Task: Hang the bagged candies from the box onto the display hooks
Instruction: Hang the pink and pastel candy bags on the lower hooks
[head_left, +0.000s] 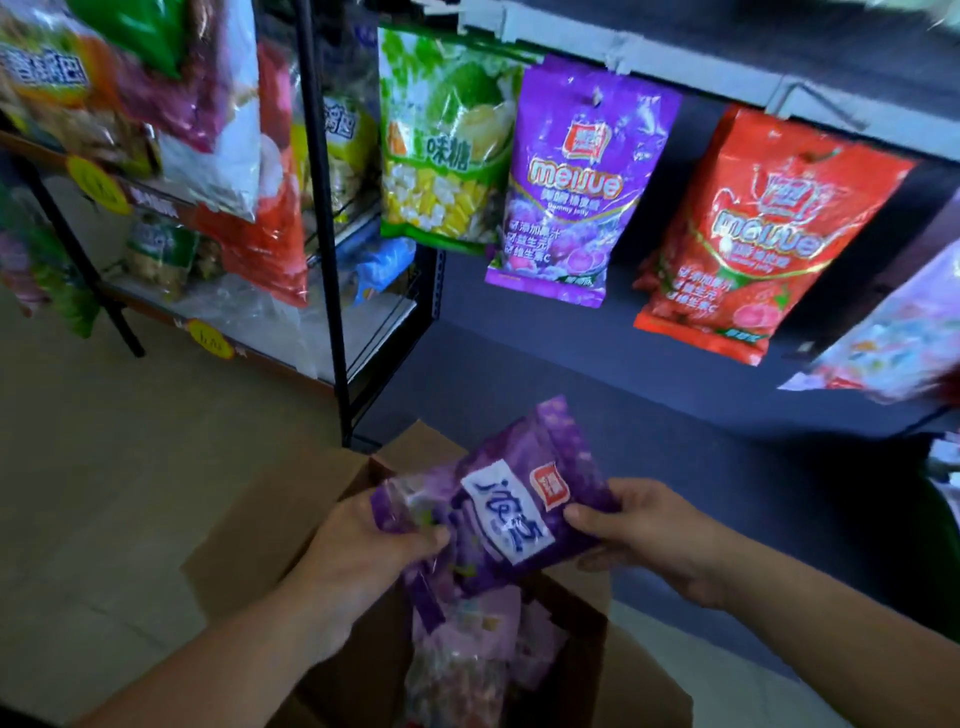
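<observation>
My left hand (358, 551) and right hand (649, 530) pinch the purple bag (498, 499); its hang hole, seemingly hidden, could miss the hook (800, 101).

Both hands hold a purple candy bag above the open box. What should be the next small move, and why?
Probably lift the purple bag up toward the display hooks. The left hand and right hand each have a grip on one end, and it is already clear of the cardboard box. The hanging purple bag looks like the nearest colour match, though its label differs.
</observation>
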